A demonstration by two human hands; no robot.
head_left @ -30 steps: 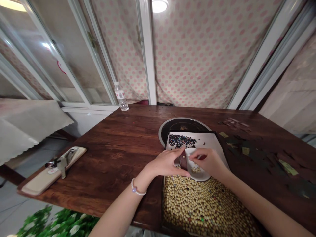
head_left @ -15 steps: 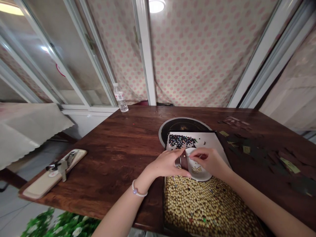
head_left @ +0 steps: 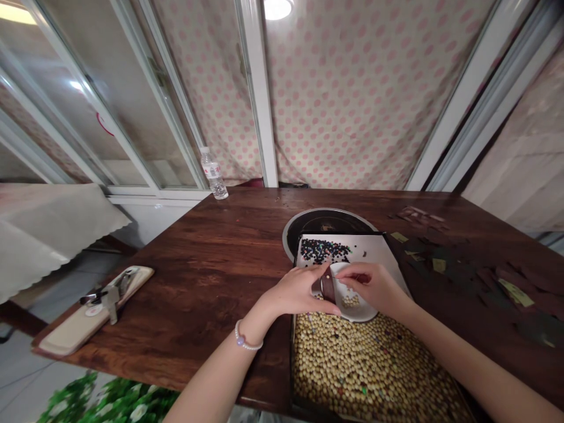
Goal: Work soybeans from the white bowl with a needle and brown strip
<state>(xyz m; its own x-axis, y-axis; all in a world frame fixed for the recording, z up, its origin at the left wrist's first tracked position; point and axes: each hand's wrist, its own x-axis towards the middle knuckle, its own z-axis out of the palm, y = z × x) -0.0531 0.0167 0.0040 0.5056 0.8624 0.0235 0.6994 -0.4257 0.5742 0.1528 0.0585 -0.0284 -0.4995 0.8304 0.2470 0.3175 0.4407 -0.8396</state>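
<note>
A dark brown wooden counter (head_left: 207, 264) with a glossy, streaked grain. At 11 o'clock, by the far edge, stands a clear plastic bottle (head_left: 214, 173) with a white cap. At 1 o'clock lies a round black disc (head_left: 328, 218) with a silvery rim, its near side overlapped by a black-edged tray (head_left: 379, 249) reaching to 5 o'clock. Scattered flat scraps (head_left: 513, 292), brown, dark green and yellowish, lie around 3 o'clock; a long cream case (head_left: 61, 338) at 8.

cam view shifted, round lt. (head_left: 278, 8) further L
</note>
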